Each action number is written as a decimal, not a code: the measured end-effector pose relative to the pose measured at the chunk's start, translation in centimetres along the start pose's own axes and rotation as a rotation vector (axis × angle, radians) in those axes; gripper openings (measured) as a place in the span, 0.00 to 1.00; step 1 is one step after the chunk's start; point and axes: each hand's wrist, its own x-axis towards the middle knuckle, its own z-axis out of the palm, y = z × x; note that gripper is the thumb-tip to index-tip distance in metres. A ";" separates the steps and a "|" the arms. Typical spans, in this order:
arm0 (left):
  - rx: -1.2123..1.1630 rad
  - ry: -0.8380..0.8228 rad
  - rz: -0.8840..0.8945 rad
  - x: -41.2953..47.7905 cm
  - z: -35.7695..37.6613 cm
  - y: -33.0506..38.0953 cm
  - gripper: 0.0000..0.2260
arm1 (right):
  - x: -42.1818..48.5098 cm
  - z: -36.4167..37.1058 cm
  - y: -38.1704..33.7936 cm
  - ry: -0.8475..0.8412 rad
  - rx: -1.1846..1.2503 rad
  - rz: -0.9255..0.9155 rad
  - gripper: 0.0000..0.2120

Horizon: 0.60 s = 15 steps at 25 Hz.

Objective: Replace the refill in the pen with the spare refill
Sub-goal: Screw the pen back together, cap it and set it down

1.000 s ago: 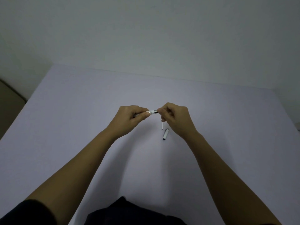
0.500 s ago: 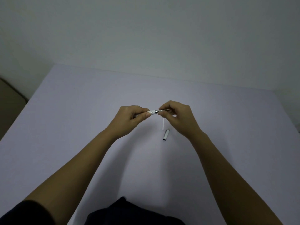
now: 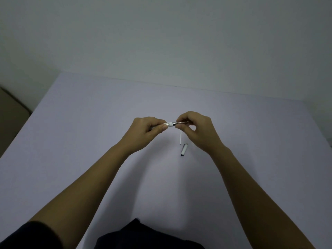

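Note:
My left hand (image 3: 146, 131) is closed around the white pen barrel (image 3: 169, 124), held level above the table. My right hand (image 3: 197, 131) pinches the pen's dark tip section (image 3: 181, 122) at the barrel's right end, thumb and forefinger closed on it. A thin white refill (image 3: 180, 138) lies on the table just below my right fingers, partly hidden by them. The white pen cap (image 3: 184, 149) with a dark end lies beside it, nearer to me.
The pale lilac table (image 3: 89, 132) runs back to a plain wall. Its left edge drops off beside a beige object (image 3: 10, 114). My dark clothing shows at the bottom of the view.
My right hand has shifted slightly right and up along the pen's tip, uncovering more of the refill lying on the table. My left hand has stayed put.

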 end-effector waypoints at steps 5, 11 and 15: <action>-0.001 0.007 0.014 0.1 -0.1 0.2 0.07 | 0.2 -0.2 -0.1 -0.003 0.001 0.010 0.06; 0.022 -0.004 0.025 0.2 -0.1 0.3 0.08 | 0.1 -0.1 -0.1 0.005 -0.025 0.043 0.07; 0.026 -0.003 0.015 0.2 -0.1 0.3 0.08 | 0.1 0.0 -0.1 -0.003 -0.043 0.046 0.07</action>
